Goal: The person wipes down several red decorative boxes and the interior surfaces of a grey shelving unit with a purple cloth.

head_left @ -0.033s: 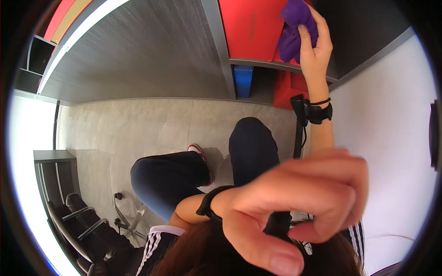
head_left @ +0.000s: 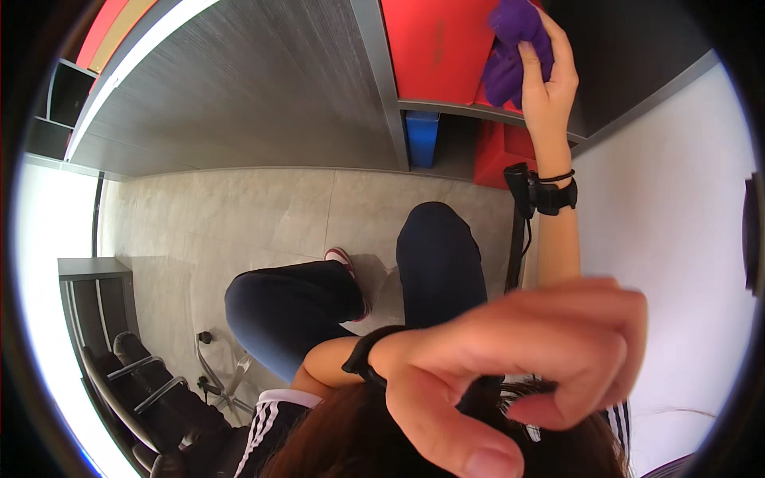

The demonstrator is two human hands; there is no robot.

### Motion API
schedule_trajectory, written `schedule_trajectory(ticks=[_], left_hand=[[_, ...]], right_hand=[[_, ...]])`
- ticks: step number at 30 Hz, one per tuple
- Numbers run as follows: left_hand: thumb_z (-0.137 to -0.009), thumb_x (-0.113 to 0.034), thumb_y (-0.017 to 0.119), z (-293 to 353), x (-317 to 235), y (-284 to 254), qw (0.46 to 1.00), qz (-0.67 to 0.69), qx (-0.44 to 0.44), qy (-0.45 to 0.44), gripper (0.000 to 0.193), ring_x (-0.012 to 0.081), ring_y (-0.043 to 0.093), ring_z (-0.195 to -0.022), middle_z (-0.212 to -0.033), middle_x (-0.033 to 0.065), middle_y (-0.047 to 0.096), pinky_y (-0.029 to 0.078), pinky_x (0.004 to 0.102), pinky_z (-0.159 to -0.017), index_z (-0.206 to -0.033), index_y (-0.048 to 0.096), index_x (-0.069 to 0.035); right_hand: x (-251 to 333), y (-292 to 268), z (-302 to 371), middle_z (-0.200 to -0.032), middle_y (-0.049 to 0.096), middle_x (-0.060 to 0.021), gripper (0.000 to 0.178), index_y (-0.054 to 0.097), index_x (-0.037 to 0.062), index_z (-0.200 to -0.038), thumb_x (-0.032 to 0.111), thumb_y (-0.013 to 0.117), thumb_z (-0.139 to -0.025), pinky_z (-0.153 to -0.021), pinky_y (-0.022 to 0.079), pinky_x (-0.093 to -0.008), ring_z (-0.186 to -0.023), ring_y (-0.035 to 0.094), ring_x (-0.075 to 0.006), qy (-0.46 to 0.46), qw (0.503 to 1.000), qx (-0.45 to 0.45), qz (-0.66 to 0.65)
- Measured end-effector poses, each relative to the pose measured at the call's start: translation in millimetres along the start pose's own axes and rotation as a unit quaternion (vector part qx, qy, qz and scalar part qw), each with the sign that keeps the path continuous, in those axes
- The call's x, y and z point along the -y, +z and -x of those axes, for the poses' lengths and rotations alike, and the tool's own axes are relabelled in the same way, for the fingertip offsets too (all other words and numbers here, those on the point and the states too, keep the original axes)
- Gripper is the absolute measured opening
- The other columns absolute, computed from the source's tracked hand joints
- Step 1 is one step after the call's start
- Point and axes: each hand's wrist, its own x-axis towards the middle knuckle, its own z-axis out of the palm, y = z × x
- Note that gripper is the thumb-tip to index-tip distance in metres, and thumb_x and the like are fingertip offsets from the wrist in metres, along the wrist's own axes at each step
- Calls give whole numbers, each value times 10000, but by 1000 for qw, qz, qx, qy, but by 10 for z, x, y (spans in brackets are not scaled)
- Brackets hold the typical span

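Note:
My right hand (head_left: 550,88) reaches up to the shelf unit at the upper right. It grips a crumpled purple cloth (head_left: 518,40), thumb on the near side. The cloth lies against a large red box (head_left: 438,52) and hides part of it. Close to the camera, my left hand (head_left: 510,350) hangs over my hair, fingers loosely curled and the thumb apart from them. Nothing shows between its thumb and fingers. A black band (head_left: 366,354) circles the left wrist, and a black strapped device (head_left: 546,191) sits on the right one.
Under the shelf board stand a blue box (head_left: 421,137) and another red box (head_left: 498,155). A dark wood panel (head_left: 255,80) lies left of them, a white wall (head_left: 653,239) right. A black office chair (head_left: 167,390) stands lower left on the grey tiled floor (head_left: 207,215).
My left hand has shifted slightly right and down. My right hand still grips the purple cloth in almost the same spot.

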Motion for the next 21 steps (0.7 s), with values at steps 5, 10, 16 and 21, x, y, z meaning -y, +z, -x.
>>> schedule_trajectory(ticks=[5, 10, 16, 21], left_hand=[[-836, -501, 556, -68, -53, 319, 980, 162, -17, -116, 420, 127, 347, -612, -828, 34, 496, 288, 248, -581, -669, 404, -147], [-832, -418, 546, -100, -29, 459, 963, 220, -67, -141, 381, 133, 343, -618, -794, 35, 446, 282, 251, -582, -663, 369, -124], [-826, -317, 533, -124, -7, 539, 942, 256, -135, -172, 345, 140, 338, -624, -755, 36, 386, 274, 256, -584, -655, 328, -98], [-821, -233, 522, -156, -113, 597, 914, 266, -227, -207, 327, 146, 334, -630, -722, 37, 336, 267, 259, -585, -649, 293, -75]], right_hand=[[-14, -18, 12, -1183, 620, -113, 374, 588, 16, -1225, -38, 565, -855, -983, 426, -321, -1099, 585, -234, 14, 1000, 4, -4], [-8, -8, 6, -1190, 616, -115, 376, 583, 14, -1232, -34, 561, -860, -986, 424, -321, -1101, 583, -237, 16, 1000, 1, -8], [-25, -56, 54, -1198, 611, -116, 378, 576, 12, -1242, -30, 557, -867, -990, 422, -322, -1103, 582, -241, 21, 1000, -1, -3], [-15, -41, 49, -1205, 607, -118, 380, 570, 10, -1250, -26, 554, -872, -993, 420, -322, -1105, 580, -245, 21, 1000, -4, -5]])
